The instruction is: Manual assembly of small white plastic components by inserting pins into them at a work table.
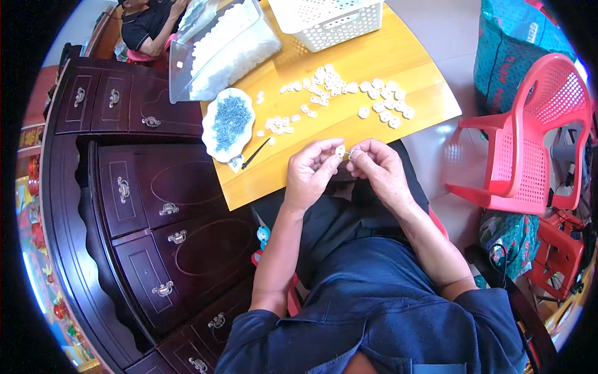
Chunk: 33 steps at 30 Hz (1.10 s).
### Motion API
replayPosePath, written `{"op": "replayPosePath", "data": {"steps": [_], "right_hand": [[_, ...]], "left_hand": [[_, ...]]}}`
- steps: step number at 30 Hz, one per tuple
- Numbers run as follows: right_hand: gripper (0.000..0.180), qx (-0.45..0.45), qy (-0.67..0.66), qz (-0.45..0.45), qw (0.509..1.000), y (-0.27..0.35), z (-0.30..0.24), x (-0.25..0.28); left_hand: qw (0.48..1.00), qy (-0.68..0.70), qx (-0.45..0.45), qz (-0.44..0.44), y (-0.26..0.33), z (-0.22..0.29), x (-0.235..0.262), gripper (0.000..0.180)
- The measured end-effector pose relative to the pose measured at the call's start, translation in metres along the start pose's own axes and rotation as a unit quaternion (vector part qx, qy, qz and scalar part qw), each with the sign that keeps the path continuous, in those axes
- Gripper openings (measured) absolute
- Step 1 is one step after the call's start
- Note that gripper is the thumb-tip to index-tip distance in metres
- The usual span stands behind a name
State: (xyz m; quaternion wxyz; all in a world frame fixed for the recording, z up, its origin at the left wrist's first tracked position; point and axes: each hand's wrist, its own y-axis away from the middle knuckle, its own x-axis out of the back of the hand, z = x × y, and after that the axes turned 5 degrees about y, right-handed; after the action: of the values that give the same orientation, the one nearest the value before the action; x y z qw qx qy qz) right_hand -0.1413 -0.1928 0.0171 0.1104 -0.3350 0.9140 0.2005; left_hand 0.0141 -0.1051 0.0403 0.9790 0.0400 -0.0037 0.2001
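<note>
Just past the table's near edge, my two hands meet fingertip to fingertip. My left hand [311, 173] pinches a small white round piece [340, 151] between thumb and forefinger. Close beside it, my right hand [381, 171] is closed in a pinch on a tiny thin metal-looking piece [351, 154], whose kind is too small to tell. Several similar white pieces [386, 105] lie scattered beyond my hands on the yellow wooden table [430, 87]. To the left, a white scalloped dish [210, 138] holds a heap of small dark bluish-grey parts [231, 121].
A black slim tool [255, 153] lies by the dish. Further back stand a clear bin [180, 81] of white pieces and a white perforated basket [339, 32]. A dark cabinet [156, 177] borders the left, a pink chair [517, 162] the right. Another person [143, 28] sits at far left.
</note>
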Motion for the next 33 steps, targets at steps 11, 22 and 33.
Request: {"op": "replayPosePath", "data": {"steps": [11,22,33], "right_hand": [[0.016,0.002,0.0,-0.014,1.0,-0.001,0.006,0.0],[0.018,-0.023,-0.032,-0.04,0.998,-0.002,0.002,0.0],[0.019,-0.053,-0.132,-0.019,0.99,-0.005,0.008,0.0]], "left_hand": [[1.0,-0.001,0.015,-0.02,0.001,-0.001,0.001,0.028],[0.997,-0.034,-0.031,-0.069,-0.007,0.006,0.001,0.023],[0.939,-0.311,-0.146,-0.019,-0.006,0.012,-0.023,0.052]]}}
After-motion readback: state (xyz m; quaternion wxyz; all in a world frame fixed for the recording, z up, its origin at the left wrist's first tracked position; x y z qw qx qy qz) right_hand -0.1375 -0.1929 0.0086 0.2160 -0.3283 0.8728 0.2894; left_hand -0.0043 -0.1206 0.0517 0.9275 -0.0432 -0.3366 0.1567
